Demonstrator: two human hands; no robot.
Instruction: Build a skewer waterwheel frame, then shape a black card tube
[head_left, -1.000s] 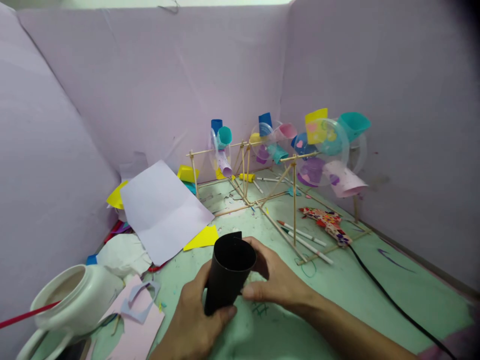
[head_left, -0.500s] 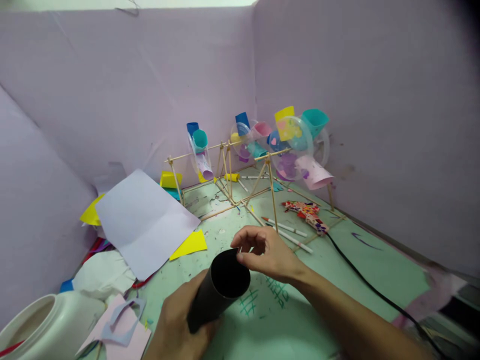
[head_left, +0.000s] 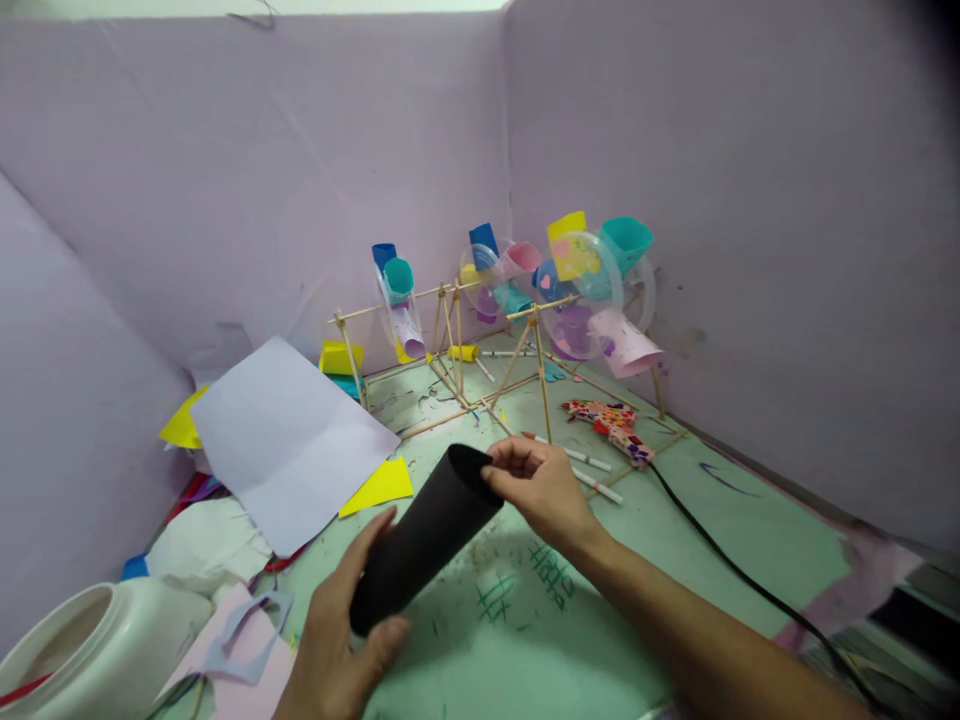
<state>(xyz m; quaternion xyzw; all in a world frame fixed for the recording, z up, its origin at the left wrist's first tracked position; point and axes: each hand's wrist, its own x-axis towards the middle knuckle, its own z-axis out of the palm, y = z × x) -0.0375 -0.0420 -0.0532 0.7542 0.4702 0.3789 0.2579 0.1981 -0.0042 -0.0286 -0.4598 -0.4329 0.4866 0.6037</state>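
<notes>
A rolled black paper tube [head_left: 427, 540] slants up and to the right above the green tabletop [head_left: 525, 670]. My right hand [head_left: 544, 490] pinches its upper rim between thumb and fingers. Around the lower end, my left hand [head_left: 341, 630] is opened, thumb below and fingers along the far side; whether it still touches the tube, I cannot tell. Behind my right hand lie white pencil-like sticks [head_left: 596, 487] and a hot glue gun [head_left: 615, 430] with a patterned cover.
A stick frame [head_left: 541, 380] carries clear discs with coloured paper cups [head_left: 628, 240] at the back. To the left are a large pale paper sheet [head_left: 292, 450], yellow scraps [head_left: 379, 488] and a white tub [head_left: 127, 650]. A black cord [head_left: 720, 550] crosses the right side.
The black tube has swung up and right, from facing me to lying more sideways. My left hand has loosened from its wrapped grip, while my right hand has stayed at the rim.
</notes>
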